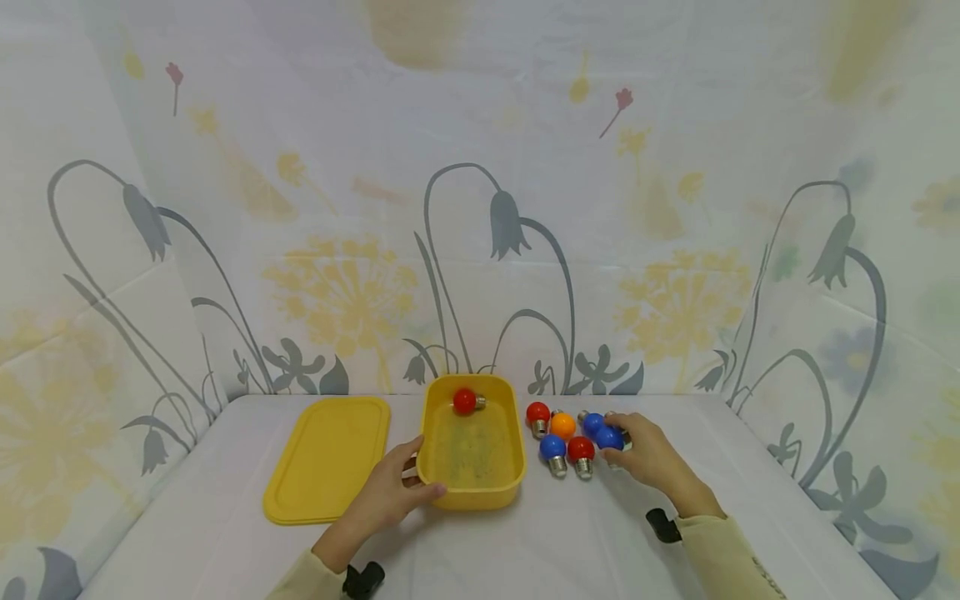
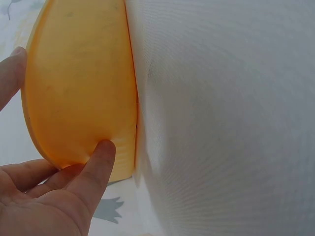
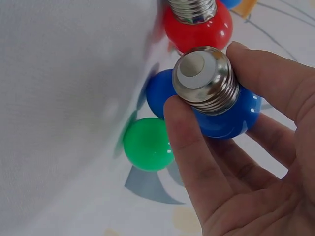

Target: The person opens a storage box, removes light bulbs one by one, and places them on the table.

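My left hand [image 1: 386,492] grips the near left corner of a yellow box [image 1: 517,467], thumb on the front and fingers on the left side. In the left wrist view the fingertips press on the box's wall [image 2: 78,83]. Inside the box, near the far end, lies a red light bulb [image 1: 464,402]. My right hand [image 1: 652,454] holds a blue light bulb [image 3: 229,115], with thumb and a finger around its metal screw base. Close by are another blue bulb [image 3: 160,93], a green bulb [image 3: 147,145] and a red bulb [image 3: 199,29]. The green one is hidden in the head view.
A yellow lid [image 1: 330,458] lies flat left of the box. Between box and right hand sit red [image 1: 537,413], orange [image 1: 562,426] and blue [image 1: 552,447] bulbs, with another red bulb [image 1: 581,450] nearer. A flower-printed cloth [image 1: 480,292] hangs behind the white table.
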